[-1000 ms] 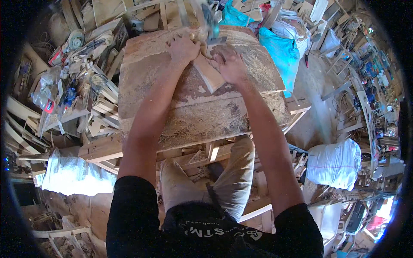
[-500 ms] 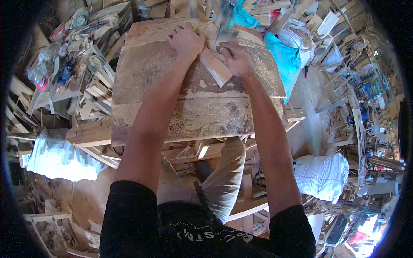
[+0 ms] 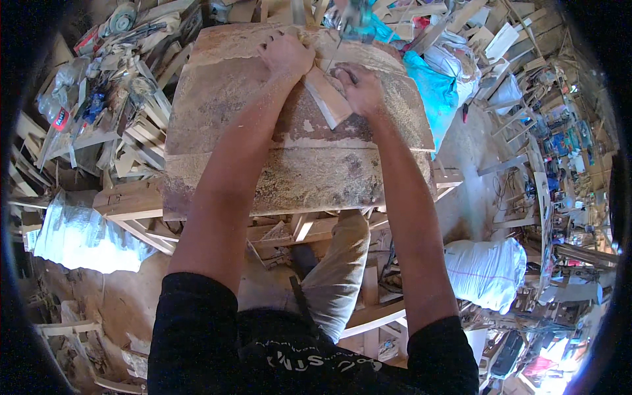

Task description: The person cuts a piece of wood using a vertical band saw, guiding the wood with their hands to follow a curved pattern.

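White print (image 3: 316, 361) marks the black short-sleeved shirt (image 3: 263, 378), worn with beige trousers (image 3: 339, 280).

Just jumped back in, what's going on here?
Someone has both bare hands at a piece of wood on a dusty table. The left hand is at its far end; the right hand, fingers curled, is by its right side. The near end is uncovered.

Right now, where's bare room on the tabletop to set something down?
Tabletop front strip between left forearm and right forearm: just sawdust. Also left of the left forearm, and narrower right of the right one. Crowded: far middle, with left hand, right hand, wood, and a blurred machine part just beyond. Scrap pile past the left edge.
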`<move>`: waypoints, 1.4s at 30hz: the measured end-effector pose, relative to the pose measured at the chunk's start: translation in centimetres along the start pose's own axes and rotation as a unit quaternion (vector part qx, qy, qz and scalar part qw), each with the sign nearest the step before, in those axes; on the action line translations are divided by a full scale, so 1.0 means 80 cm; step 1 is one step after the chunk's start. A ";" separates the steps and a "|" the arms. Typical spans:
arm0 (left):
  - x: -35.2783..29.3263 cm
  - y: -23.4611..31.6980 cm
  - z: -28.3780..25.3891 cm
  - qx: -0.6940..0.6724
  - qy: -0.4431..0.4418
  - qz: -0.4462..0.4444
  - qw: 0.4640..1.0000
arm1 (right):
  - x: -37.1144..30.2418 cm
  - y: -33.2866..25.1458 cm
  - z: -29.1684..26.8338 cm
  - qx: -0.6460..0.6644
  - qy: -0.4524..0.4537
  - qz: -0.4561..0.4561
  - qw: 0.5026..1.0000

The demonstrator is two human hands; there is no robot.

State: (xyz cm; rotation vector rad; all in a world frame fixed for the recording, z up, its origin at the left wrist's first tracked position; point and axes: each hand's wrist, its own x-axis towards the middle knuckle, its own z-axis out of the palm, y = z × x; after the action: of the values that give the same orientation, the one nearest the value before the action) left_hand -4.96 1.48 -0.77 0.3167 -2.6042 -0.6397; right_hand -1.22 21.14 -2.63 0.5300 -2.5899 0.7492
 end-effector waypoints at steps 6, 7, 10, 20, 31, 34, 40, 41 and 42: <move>0.005 0.002 0.001 0.007 -0.014 0.008 1.000 | -0.001 -0.006 -0.001 0.007 0.009 0.001 1.000; 0.008 0.000 0.000 0.006 -0.015 0.007 1.000 | 0.000 -0.009 -0.001 0.004 0.005 0.010 1.000; 0.009 0.000 0.002 -0.001 -0.013 0.020 1.000 | -0.002 -0.005 -0.002 -0.007 0.003 0.024 1.000; 0.031 -0.018 0.018 -0.017 -0.001 0.032 0.999 | 0.005 -0.031 -0.003 -0.007 -0.007 0.047 0.999; 0.037 0.002 0.017 0.006 -0.057 0.039 0.998 | 0.000 -0.018 0.000 -0.005 0.027 0.024 0.999; 0.038 0.001 0.014 -0.016 -0.078 0.031 0.996 | -0.002 -0.025 -0.001 -0.012 0.022 0.025 0.999; 0.042 0.003 0.015 -0.027 -0.093 0.034 0.995 | 0.000 -0.026 0.000 -0.005 0.011 0.039 0.999; 0.040 0.007 0.016 -0.033 -0.105 0.032 0.993 | -0.001 -0.022 -0.001 -0.009 0.014 0.032 0.999; 0.045 0.004 0.017 -0.013 -0.095 0.038 0.995 | 0.001 -0.023 0.000 -0.009 0.018 0.021 1.000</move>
State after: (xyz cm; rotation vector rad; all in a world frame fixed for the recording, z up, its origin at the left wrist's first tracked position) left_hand -8.79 1.15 -0.44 0.1544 -2.7710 -0.7063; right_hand -0.44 19.64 -1.84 0.4536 -2.5794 0.7405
